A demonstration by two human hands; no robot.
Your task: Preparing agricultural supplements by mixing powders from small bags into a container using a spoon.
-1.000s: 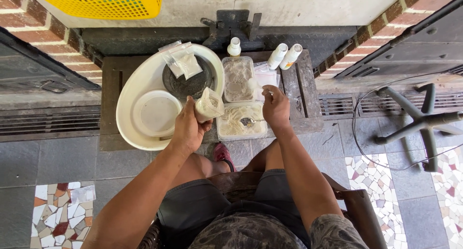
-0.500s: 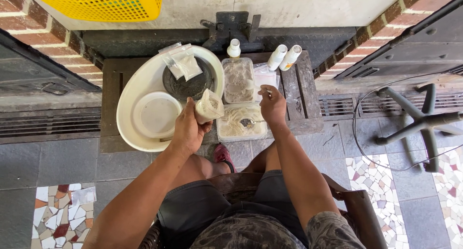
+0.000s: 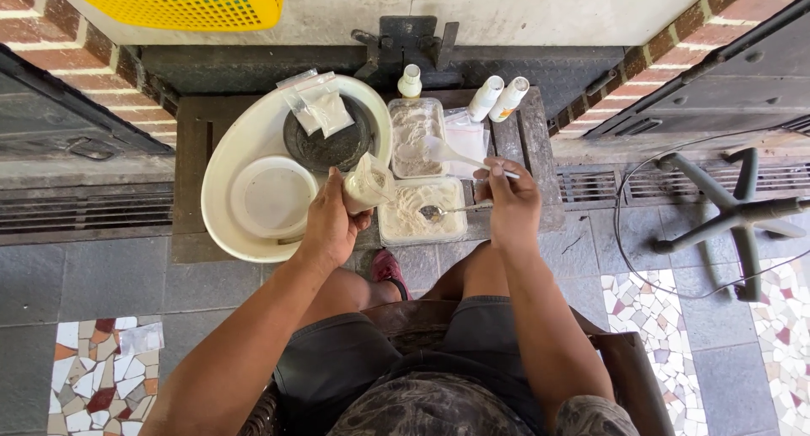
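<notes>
In the head view, the left hand (image 3: 331,225) is wrapped around a small clear bag of pale powder (image 3: 368,184), in the middle of the frame. The right hand (image 3: 511,206) pinches a white plastic spoon (image 3: 447,153) over two clear tubs (image 3: 419,174) of powder. A metal spoon (image 3: 447,209) lies in the near tub. A big white basin (image 3: 253,145) sits at the left.
</notes>
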